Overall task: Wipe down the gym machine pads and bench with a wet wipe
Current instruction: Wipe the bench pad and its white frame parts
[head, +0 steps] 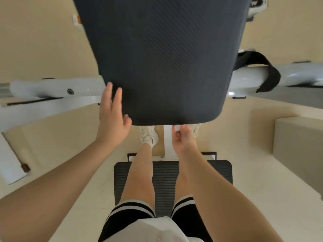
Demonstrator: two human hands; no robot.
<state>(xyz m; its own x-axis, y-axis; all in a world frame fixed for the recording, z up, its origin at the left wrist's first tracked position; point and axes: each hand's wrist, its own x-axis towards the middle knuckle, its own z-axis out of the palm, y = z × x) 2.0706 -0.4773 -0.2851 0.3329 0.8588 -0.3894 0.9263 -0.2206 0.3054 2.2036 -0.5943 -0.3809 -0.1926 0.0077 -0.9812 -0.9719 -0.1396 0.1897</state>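
Our left hand (112, 117) lies open and flat against the lower left corner of the dark ribbed pad (162, 58), fingers spread along its edge, gripping nothing. Our right hand (183, 138) is curled around a small white wet wipe (176, 127), pinching it against the pad's bottom edge near the middle. Behind the pad runs a pale grey frame tube (52, 89) with a black strap (267, 70) looped over its right side. Below us sits a black ribbed footplate (164, 182).
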